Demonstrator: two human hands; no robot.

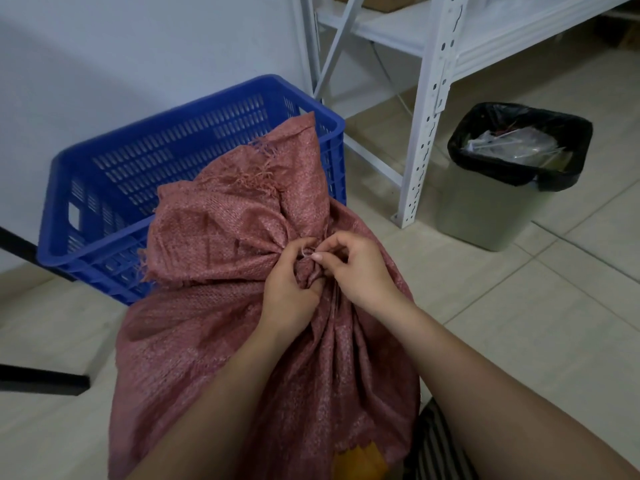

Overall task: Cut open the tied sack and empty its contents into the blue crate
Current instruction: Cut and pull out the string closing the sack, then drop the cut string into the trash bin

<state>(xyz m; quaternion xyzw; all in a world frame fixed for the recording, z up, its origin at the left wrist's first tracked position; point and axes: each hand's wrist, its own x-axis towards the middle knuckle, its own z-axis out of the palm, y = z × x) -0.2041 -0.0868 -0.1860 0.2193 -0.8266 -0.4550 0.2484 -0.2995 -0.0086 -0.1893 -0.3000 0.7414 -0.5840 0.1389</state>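
A reddish woven sack [214, 341] stands full on the floor in front of me, its frayed top flopping against the blue crate [104, 188] behind it. The sack's neck is bunched and bound with a thin pale string [306, 252]. My left hand [291, 289] grips the bunched neck just below the tie. My right hand [356, 268] pinches the string at the knot with thumb and forefinger. The crate's slotted inside looks empty where it shows. No cutting tool is in view.
A white metal shelving rack [429, 109] stands at the back right. A grey bin with a black liner [512, 188] sits on the tiled floor right of it. Black bars [41, 382] lie at the left edge. A white wall is behind the crate.
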